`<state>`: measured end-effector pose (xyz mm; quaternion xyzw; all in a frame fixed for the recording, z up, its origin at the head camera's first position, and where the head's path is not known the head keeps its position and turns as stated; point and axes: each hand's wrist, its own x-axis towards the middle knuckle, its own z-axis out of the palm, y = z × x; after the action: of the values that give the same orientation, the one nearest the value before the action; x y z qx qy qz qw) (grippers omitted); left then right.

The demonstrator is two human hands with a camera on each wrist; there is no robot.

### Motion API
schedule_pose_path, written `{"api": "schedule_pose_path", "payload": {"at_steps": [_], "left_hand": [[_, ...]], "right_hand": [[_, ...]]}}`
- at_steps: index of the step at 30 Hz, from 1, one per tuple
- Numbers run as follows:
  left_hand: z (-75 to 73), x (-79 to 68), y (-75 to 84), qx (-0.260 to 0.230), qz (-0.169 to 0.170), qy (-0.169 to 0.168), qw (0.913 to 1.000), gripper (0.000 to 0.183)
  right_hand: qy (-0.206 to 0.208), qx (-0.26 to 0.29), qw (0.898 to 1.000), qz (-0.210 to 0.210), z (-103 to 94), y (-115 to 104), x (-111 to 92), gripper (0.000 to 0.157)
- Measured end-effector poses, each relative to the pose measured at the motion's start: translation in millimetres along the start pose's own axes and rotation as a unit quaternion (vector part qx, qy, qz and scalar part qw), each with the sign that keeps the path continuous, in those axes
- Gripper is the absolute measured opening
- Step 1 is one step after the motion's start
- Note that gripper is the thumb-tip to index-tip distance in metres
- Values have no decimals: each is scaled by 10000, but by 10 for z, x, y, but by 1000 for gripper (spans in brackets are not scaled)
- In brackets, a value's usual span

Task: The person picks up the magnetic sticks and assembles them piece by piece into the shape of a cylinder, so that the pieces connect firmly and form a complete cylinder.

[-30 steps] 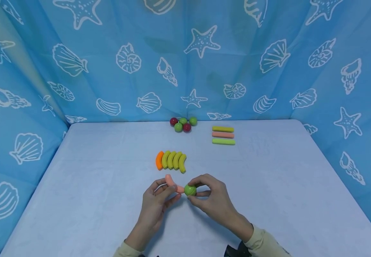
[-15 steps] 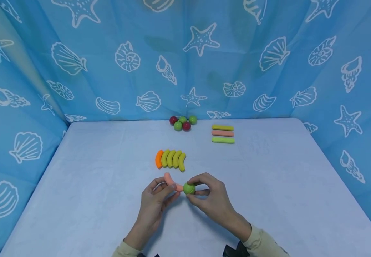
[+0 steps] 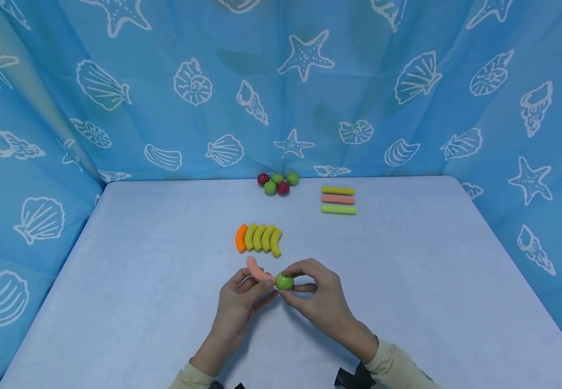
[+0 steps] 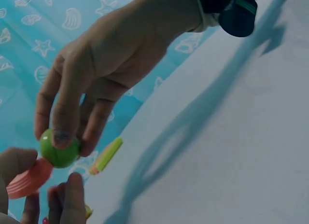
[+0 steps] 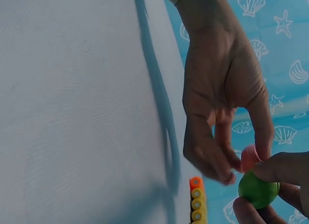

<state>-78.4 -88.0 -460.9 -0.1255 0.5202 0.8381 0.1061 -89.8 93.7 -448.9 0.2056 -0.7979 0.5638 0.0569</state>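
A green ball (image 3: 284, 281) and a curved pink piece (image 3: 256, 270) meet end to end above the white table. My left hand (image 3: 234, 313) pinches the pink piece between thumb and fingers. The ball sits in the grip of my right hand (image 3: 326, 302), held by thumb and fingertips. In the left wrist view, the pink piece (image 4: 33, 178) touches the side of the green ball (image 4: 60, 150). From the right wrist, the green ball (image 5: 258, 191) partly covers the joint with the pink piece (image 5: 249, 158). Whether a peg enters the ball is hidden.
Just beyond my hands lie an orange curved piece (image 3: 240, 239) and several yellow curved pieces (image 3: 262, 238) in a row. Red and green balls (image 3: 277, 183) cluster near the back edge. Three straight sticks (image 3: 338, 199) lie to their right. A blue shell-print curtain (image 3: 242, 119) stands behind.
Both hands stay together on the pink piece and the ball. The left thumb is now closer to the ball, with less pink showing between them. The head view has tilted slightly.
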Motion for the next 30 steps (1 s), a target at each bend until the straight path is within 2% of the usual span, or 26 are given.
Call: {"api": "schedule_pose_path", "payload": {"at_steps": [6,15,23,30], "left_hand": [[3,-9,-23,211,-67,-353,9991,55],[-36,-25,2,272,-131,-454,9985,43],[-89,-18,20,305,-62,-329,9990,40],[-168,-24,15,292,10,-85,9995,39]], "right_hand": [[32,202,9998,-17,31,-4,2,39],[-1,297,9986,-431,101,32,-10,38],[-264,300,9977,-555,92,7,-3,41],[-237,73,9995,-185,-25,76,41,37]]}}
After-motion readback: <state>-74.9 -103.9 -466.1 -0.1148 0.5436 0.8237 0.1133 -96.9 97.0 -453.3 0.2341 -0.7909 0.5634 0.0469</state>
